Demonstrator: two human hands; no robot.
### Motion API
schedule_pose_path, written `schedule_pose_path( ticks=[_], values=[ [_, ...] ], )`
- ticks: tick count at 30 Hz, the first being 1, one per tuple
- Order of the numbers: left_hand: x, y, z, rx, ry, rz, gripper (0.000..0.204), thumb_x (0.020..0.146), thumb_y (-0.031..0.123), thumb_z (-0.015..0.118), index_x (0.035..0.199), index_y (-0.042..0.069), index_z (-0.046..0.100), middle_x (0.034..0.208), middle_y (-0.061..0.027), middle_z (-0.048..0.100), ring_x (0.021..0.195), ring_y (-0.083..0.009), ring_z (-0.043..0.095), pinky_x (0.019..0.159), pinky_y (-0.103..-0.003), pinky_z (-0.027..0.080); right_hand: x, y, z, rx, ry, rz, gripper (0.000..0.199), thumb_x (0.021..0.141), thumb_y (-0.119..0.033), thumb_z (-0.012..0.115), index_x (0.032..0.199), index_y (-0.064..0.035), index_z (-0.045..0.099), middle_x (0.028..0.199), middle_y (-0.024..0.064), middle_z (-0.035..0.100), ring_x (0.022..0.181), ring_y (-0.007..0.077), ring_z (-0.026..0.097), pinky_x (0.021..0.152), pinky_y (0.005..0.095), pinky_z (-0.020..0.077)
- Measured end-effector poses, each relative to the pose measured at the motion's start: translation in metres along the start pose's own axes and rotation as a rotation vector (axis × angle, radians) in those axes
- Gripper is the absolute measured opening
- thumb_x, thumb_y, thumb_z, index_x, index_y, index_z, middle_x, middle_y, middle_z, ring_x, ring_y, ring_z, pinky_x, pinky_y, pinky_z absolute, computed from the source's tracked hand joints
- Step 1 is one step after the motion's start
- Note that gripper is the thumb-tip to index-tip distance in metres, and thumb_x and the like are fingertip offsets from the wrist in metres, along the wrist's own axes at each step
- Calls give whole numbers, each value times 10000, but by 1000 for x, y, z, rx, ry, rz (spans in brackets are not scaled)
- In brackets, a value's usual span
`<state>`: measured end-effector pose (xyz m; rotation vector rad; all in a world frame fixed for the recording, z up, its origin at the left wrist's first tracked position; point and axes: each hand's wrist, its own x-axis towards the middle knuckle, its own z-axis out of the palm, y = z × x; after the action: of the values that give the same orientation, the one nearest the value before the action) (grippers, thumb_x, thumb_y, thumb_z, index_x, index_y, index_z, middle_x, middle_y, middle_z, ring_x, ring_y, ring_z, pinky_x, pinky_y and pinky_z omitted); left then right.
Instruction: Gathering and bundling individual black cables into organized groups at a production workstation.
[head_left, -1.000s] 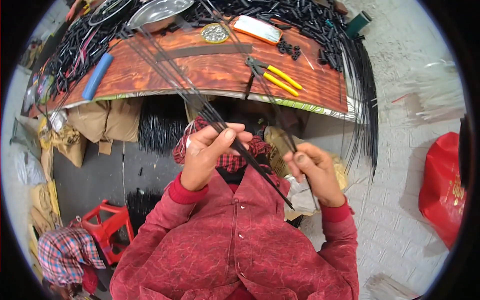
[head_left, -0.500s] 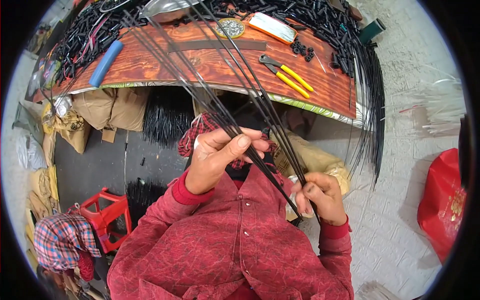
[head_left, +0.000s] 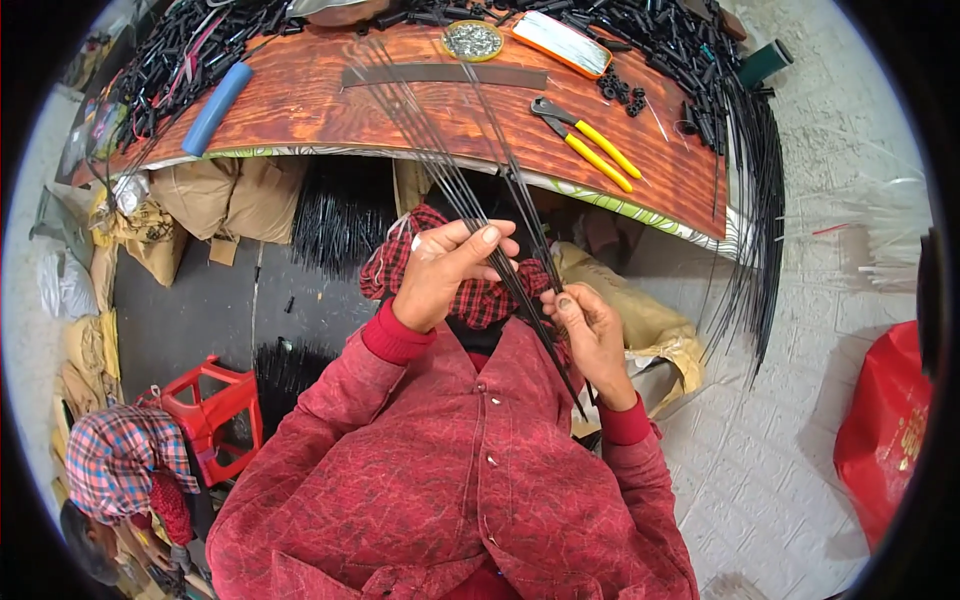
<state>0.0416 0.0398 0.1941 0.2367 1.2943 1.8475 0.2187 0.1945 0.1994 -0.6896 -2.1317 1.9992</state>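
Note:
My left hand (head_left: 435, 274) is closed round a bundle of thin black rods (head_left: 447, 178), thumb lying along them. Their far ends fan out over the table, and the near ends slant down to the right in front of my jacket. A second, smaller bundle of black rods (head_left: 529, 222) is pinched between the thumb and fingers of my right hand (head_left: 591, 335). It runs beside the first bundle, pointing up toward the table. How many rods each hand grips cannot be told.
On the wooden table (head_left: 300, 105) lie yellow-handled pliers (head_left: 585, 145), a blue cylinder (head_left: 217, 108), a flat dark strip (head_left: 445, 75), a yellow dish (head_left: 472, 41) and many black tubes (head_left: 690, 75). A red stool (head_left: 215, 410) and another person (head_left: 130, 460) are at lower left.
My right hand has moved up and left along its rods, closer to my left hand. The rods' far ends have drawn back toward me. Both hands keep their hold.

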Motion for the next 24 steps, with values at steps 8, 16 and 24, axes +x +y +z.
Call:
schedule_pose_path(
  ticks=[8,16,24],
  values=[
    [11,4,4,-22,11,9,355,1022,262,626,1253,-2,675,1068,-88,729,896,-173,718,756,-263,567,8,-9,3,-198,20,-93,231,1042,-159,567,1041,42,681,865,-11,560,779,65,503,706,225,415],
    [16,-1,-1,-21,28,-11,383,1022,260,625,1293,-10,644,1090,-107,732,916,-191,727,755,-264,568,9,0,5,-97,35,-43,245,1046,-174,570,1076,38,691,827,-41,548,743,51,480,675,216,404],
    [21,-5,-1,-46,5,-33,387,1014,261,636,1292,-8,643,1111,-112,732,927,-181,728,749,-256,570,9,2,1,-75,6,42,275,1055,-222,570,1080,28,685,817,-37,587,746,45,498,687,214,420]
  ],
)
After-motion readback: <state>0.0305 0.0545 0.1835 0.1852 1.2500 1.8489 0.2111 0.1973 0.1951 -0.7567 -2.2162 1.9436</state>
